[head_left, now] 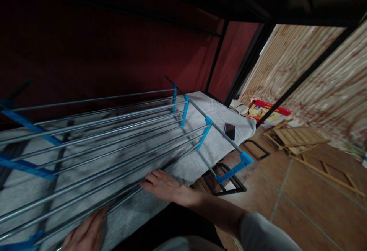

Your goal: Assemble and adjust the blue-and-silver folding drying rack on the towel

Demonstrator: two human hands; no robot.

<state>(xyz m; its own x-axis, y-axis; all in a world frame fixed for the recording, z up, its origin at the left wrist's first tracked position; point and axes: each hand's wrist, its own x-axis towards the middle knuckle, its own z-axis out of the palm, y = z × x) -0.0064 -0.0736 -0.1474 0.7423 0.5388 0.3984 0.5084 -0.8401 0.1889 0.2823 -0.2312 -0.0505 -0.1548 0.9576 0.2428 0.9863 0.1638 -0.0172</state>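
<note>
A shoe rack [133, 124] of grey metal tubes and blue plastic end brackets lies on its side over a grey sheet [213, 105]. My right hand [163, 186] is at the tubes nearest me, palm down, with its fingers bent over one of them. Lower and further left, my left hand [87, 230] has its fingers over the same near tubes; its palm is partly cut off by the frame edge. One blue bracket [235, 168] sticks out past the sheet's edge at the right end. Another blue bracket [28, 124] is at the left end.
A dark phone [229, 131] rests on the sheet beyond the rack. Black frame posts [216, 57] and a dark red panel [114, 52] rise behind. On the tiled floor [286, 205] are a folded wooden piece [298, 138], a red and yellow box [266, 111] and black metal frames [225, 180].
</note>
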